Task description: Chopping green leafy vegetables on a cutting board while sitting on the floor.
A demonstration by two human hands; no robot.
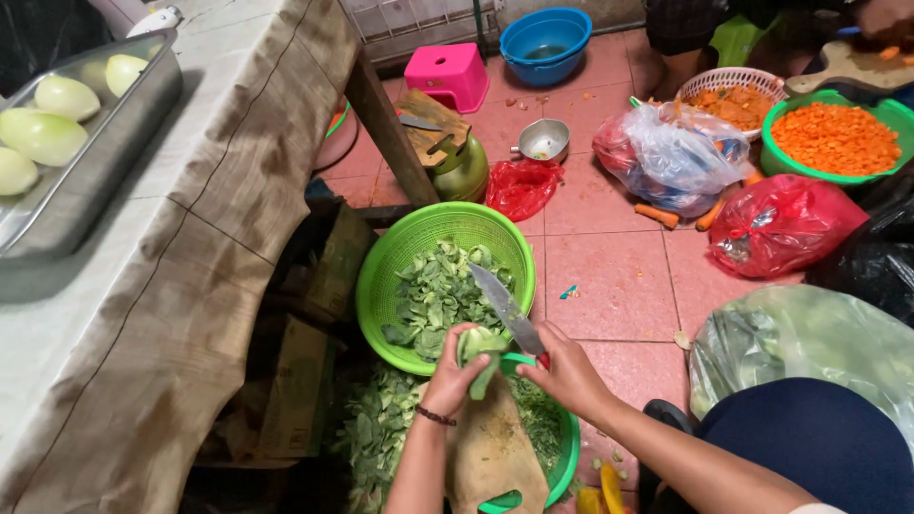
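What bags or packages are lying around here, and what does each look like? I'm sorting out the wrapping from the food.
Small red plastic bag: floor centre, crumpled.
Clear plastic bag: right of it, bulging, blue inside.
Large red plastic bag: far right, knotted, full.
Translucent bag of greens: lower right, rounded.
Black plastic bag: right edge, glossy.
No labels, signs or screens visible.

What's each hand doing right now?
Left hand: closed on a bunch of green leaves.
Right hand: closed on a knife.

Just past the fingers (457,345), a glossy steel knife blade (505,306) gleams; beneath them lies a matt, worn wooden board (490,452). Beyond the fingertips sits a smooth, shiny green plastic basket (381,276).
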